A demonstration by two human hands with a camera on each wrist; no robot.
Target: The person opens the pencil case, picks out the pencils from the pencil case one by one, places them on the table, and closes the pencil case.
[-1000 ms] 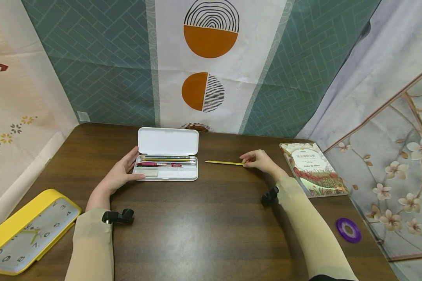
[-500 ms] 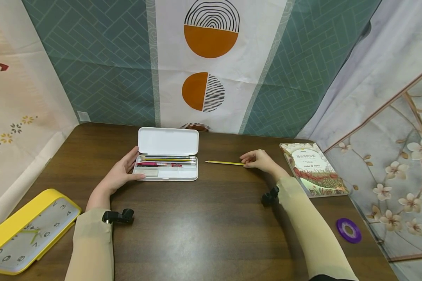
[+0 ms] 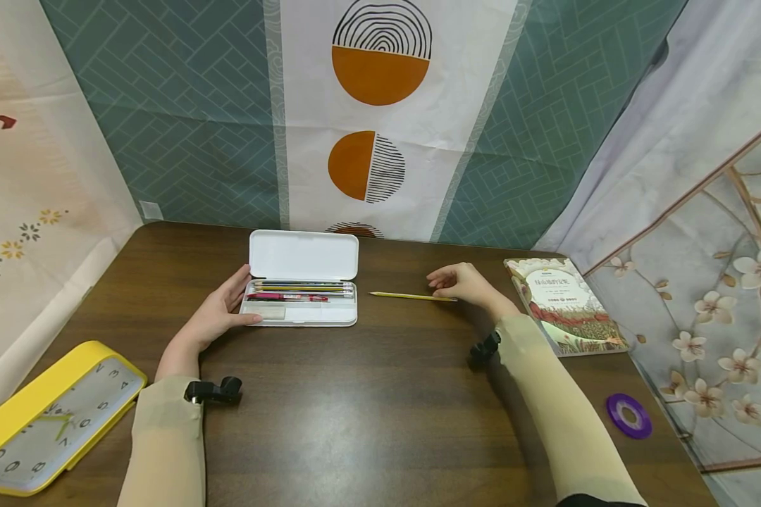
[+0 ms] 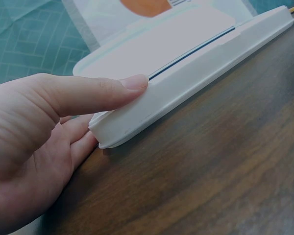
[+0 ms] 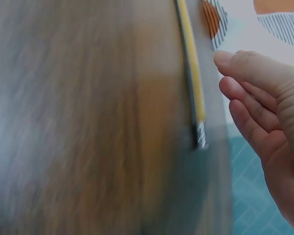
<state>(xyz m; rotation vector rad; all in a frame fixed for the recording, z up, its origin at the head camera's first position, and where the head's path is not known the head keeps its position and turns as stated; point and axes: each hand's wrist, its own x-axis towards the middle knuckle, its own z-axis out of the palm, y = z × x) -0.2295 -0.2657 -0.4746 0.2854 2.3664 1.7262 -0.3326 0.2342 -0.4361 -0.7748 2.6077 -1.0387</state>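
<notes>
A white pencil case [image 3: 313, 315] lies with its lid [image 3: 304, 255] raised at the back. Inside are several pencils [image 3: 304, 286], a red pen [image 3: 285, 297] and a pale eraser [image 3: 266, 310]. My left hand [image 3: 215, 313] grips the case's left end, its thumb [image 4: 103, 93] across the front edge and the other fingers at the end. To the right of the case, a yellow pencil [image 3: 412, 296] lies on the table, tip pointing left. My right hand [image 3: 469, 285] hovers by its rear end, fingers loosely bent; in the right wrist view a gap separates fingertips and pencil.
On the brown table [image 3: 355, 408], a book [image 3: 564, 303] lies right of my right hand. A purple tape roll [image 3: 628, 415] is near the right edge. The yellow-framed clock [image 3: 57, 422] stands at the front left. A patterned cloth [image 3: 196, 127] hangs behind.
My right hand has let go of the yellow pencil and lifted slightly away, so more of the pencil's rear end shows. My left hand and the pencil case have not moved.
</notes>
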